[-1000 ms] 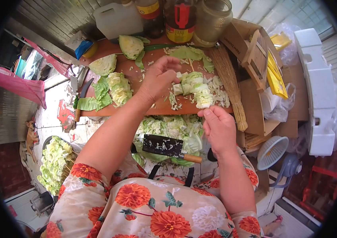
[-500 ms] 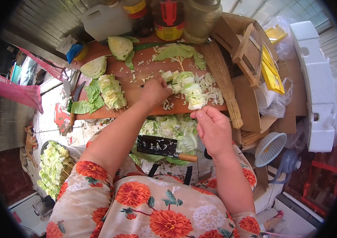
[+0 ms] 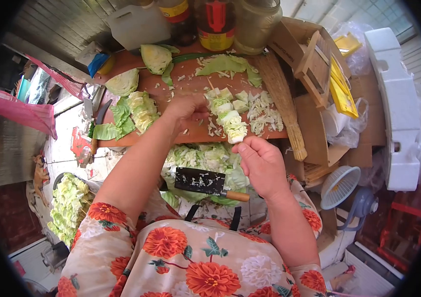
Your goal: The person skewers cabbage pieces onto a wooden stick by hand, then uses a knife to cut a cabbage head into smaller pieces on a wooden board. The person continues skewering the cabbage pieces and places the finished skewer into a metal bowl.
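Observation:
My right hand (image 3: 265,163) pinches the near end of a cabbage skewer (image 3: 230,121), just below the lowest piece. Its thin tip pokes out at the far end, and pale cabbage chunks are threaded along it. My left hand (image 3: 188,108) hovers over the brown board (image 3: 170,133), left of the skewer, fingers slightly curled and apart with nothing visible in them. Cut cabbage bits (image 3: 265,114) lie just right of the skewer. Another row of cabbage pieces (image 3: 142,111) rests on loose green leaves at the board's left.
A cleaver (image 3: 200,181) lies above a heap of cut cabbage (image 3: 195,156) near my lap. Cabbage wedges (image 3: 156,58) sit at the back, before bottles (image 3: 214,24). A bundle of sticks (image 3: 282,106) borders the right, beside a cardboard box (image 3: 312,128). A curved knife (image 3: 102,113) lies left.
My left hand has drawn back left from the chunks beside the skewer. The skewer's near end has swung left with my right hand, and its far tip now shows.

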{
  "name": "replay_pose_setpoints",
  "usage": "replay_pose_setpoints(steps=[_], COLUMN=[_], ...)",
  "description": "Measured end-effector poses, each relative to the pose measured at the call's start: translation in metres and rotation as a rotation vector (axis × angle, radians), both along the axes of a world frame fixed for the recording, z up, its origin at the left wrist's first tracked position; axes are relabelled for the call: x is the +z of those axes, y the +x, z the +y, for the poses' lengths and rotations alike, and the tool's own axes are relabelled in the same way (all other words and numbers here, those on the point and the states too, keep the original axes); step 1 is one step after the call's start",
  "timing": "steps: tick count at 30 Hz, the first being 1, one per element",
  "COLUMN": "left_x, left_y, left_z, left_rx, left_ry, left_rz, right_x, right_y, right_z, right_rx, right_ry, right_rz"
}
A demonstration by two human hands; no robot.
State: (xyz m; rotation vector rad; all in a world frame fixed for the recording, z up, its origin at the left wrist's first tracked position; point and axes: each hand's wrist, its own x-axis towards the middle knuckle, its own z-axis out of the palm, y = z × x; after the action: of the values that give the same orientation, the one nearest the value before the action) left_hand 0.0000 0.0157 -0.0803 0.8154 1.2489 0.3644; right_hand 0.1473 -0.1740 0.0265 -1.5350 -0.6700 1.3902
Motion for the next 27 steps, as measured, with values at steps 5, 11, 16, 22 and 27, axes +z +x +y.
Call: replay_pose_setpoints(steps=[5, 11, 16, 22, 27], left_x=[0.031, 0.050, 0.054, 0.063, 0.069], left_y=[-0.016, -0.024, -0.021, -0.014, -0.007], left_z=[0.010, 0.011, 0.012, 0.007, -0.003], left_rx=[0.258, 0.268, 0.260, 0.204, 0.041], left_ry=[0.041, 0.090, 0.158, 0.388, 0.536], left_rz=[-0.452, -0.514, -0.506, -0.384, -0.273], right_x=[-0.001, 0.000, -0.002, -0.004, -0.011], right_y=[-0.007, -0.012, -0.013, -0.013, -0.015], right_z=[0.001, 0.003, 0.006, 0.005, 0.001], right_rx=[0.119, 0.104, 0.093, 0.081, 0.039], right_ry=[-0.038, -0.029, -0.002, -0.024, 0.018], right_rz=[-0.059, 0.006, 0.029, 0.022, 0.003])
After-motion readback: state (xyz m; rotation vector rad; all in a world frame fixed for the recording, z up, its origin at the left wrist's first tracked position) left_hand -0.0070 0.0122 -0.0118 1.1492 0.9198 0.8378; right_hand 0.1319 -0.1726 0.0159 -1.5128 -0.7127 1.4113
